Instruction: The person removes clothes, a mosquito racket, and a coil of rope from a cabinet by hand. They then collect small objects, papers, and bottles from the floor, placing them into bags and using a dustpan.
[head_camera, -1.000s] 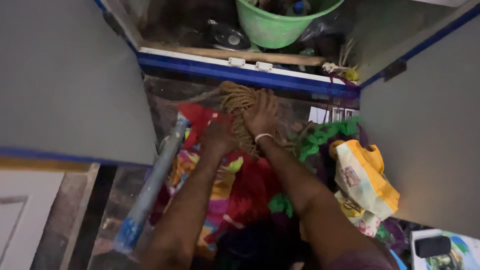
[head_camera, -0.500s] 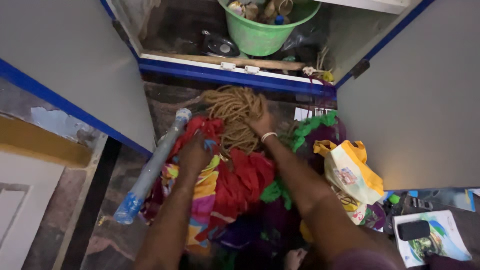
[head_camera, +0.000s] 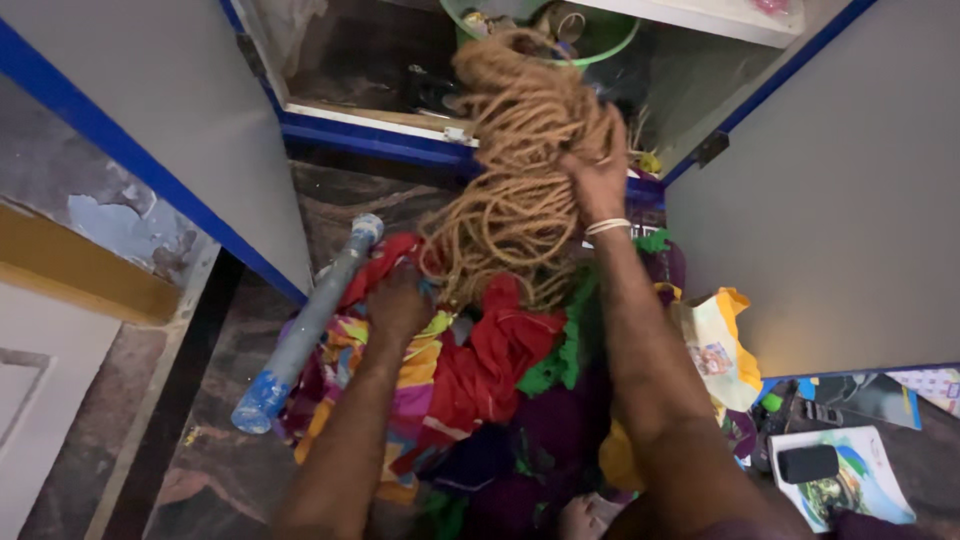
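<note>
Two hands: both are busy over a heap on the dark floor, in front of an open cupboard.
Right hand (head_camera: 598, 178): lifted high, fingers curled tight around a big bundle of brown rope (head_camera: 525, 150). A pale band sits on the wrist.
Left hand (head_camera: 400, 300): pressed down flat on the pile of bright cloth (head_camera: 440, 370). I cannot tell if its fingers grip the cloth or just lie on it.
Rope: the top is up in the air by the cupboard mouth. The bottom loops hang down and touch the red cloth.
Doing it well: I think the rope should come up slow and straight, so the hanging loops do not catch on the cloth. The low hand should push the cloth down hard so only the rope rises. A grip near the middle of the bundle would stop the loops from falling apart.
Green bucket (head_camera: 600, 35): inside the cupboard, behind the rope. Small round things show in it, too hidden to name.
Cupboard (head_camera: 370, 125): doors wide open, blue edges, dark inside, with the bucket on its floor.
Yellow and white bag (head_camera: 722, 345): lies on the right of the pile, crumpled. What is in it does not show.
Blue-tipped pipe (head_camera: 305, 325): lies slanted just left of the cloth.
</note>
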